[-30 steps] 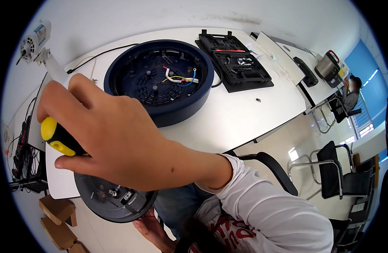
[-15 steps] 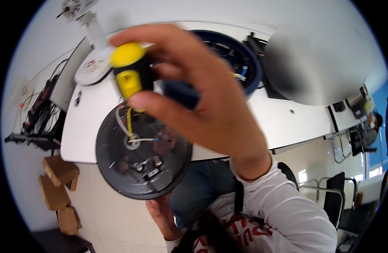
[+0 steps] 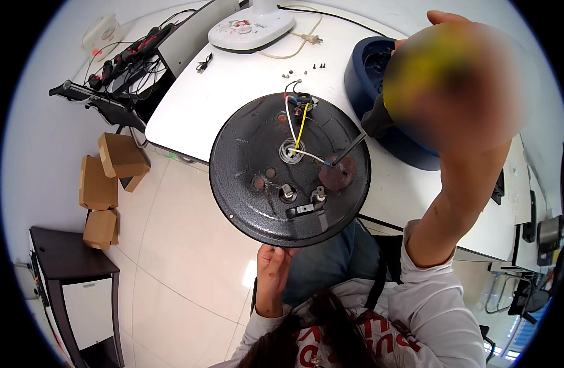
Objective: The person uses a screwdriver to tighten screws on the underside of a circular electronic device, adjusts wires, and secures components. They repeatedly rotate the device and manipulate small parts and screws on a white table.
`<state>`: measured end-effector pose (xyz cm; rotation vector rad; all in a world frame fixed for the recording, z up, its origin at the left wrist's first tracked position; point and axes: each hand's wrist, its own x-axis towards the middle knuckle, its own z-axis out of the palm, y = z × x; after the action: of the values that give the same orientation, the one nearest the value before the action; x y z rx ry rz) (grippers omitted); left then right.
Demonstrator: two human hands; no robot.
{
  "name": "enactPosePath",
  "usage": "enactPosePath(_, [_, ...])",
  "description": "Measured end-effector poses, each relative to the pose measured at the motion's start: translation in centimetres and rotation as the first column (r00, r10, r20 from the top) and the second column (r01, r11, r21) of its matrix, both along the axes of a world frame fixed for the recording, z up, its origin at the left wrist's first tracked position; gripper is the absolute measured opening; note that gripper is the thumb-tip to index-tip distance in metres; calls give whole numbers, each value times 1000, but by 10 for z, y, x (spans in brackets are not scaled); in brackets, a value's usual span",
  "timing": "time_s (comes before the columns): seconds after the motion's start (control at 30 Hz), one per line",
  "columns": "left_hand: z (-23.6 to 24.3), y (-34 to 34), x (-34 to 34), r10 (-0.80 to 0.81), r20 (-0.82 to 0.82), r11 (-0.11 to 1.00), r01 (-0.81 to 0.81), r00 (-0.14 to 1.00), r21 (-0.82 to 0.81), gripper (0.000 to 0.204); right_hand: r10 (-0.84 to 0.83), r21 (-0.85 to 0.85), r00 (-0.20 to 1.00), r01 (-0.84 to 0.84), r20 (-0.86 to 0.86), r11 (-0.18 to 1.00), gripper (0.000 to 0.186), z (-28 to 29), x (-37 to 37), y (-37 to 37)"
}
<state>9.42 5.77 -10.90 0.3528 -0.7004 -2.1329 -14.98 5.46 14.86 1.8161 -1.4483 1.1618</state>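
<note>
My left hand [image 3: 272, 276] is closed on the near rim of a round black metal plate [image 3: 251, 202], fingers partly under it. Yellow and white wires come from a coil at the plate's middle; the white one reaches a reddish-brown round patch. On that patch, by the wire's blue end, rests the tip of a screwdriver [image 3: 354, 146]. My right hand [image 3: 460, 92] is closed around its yellow-and-black handle, at the upper right. A round blur covers most of that hand. Two metal terminals [image 3: 319, 195] and a small black bracket sit on the plate's near part.
A dark blue round housing [image 3: 389, 132] stands on the white table [image 3: 190, 107], partly behind my right hand. Several small screws [image 3: 319, 65] lie beyond the plate. A white stand base [image 3: 251, 29] is farther back. Cardboard boxes [image 3: 98, 181] and a dark cabinet [image 3: 73, 254] are at left.
The screwdriver and my right hand have gone right, bringing its tip down onto the plate. The view has shifted, so the plate appears farther right. My left hand still holds its rim.
</note>
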Motion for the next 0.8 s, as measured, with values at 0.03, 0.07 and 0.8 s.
enactPosePath(0.03, [0, 0, -1, -6, -1, 1000, 6, 1000, -3, 36, 42, -18, 999, -42, -22, 999, 42, 0, -4, -1])
enactPosePath(0.07, [0, 0, -1, -11, -2, 1000, 11, 1000, -6, 36, 14, -22, 999, -15, -39, 1000, 42, -1, -4, 0])
enactPosePath(0.8, [-11, 1, 1, 2, 70, 1000, 0, 998, -30, 52, 286, 89, 853, -358, 437, 930, 27, -6, 21, -12])
